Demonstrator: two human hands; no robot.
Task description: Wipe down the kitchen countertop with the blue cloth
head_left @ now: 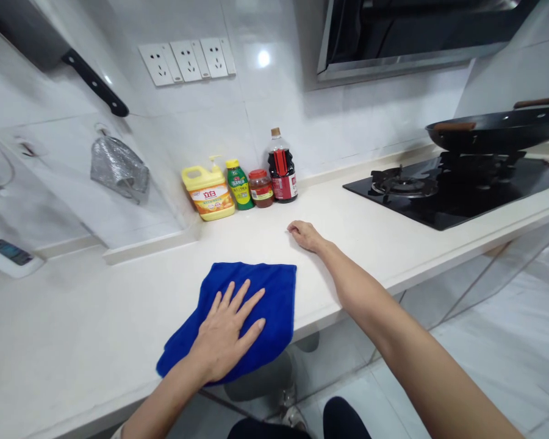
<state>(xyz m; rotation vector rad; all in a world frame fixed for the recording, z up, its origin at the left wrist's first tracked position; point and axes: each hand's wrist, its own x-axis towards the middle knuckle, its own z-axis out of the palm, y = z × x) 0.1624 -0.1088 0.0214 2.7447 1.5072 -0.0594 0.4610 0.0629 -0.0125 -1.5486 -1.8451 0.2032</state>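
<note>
A blue cloth lies spread on the white countertop, its near edge hanging over the counter's front. My left hand rests flat on top of it, fingers apart. Farther back and to the right, my right hand sits on the counter with its fingers curled in and nothing seen in them. Beyond it, against the wall, stand a dark sauce bottle, a red-lidded jar, a green bottle with a yellow cap and a yellow pump jug.
On the right, a black gas stove is set into the counter, with a wok on its far burner. The range hood hangs above. A knife and a silvery mesh cloth are at left, above a white bottle.
</note>
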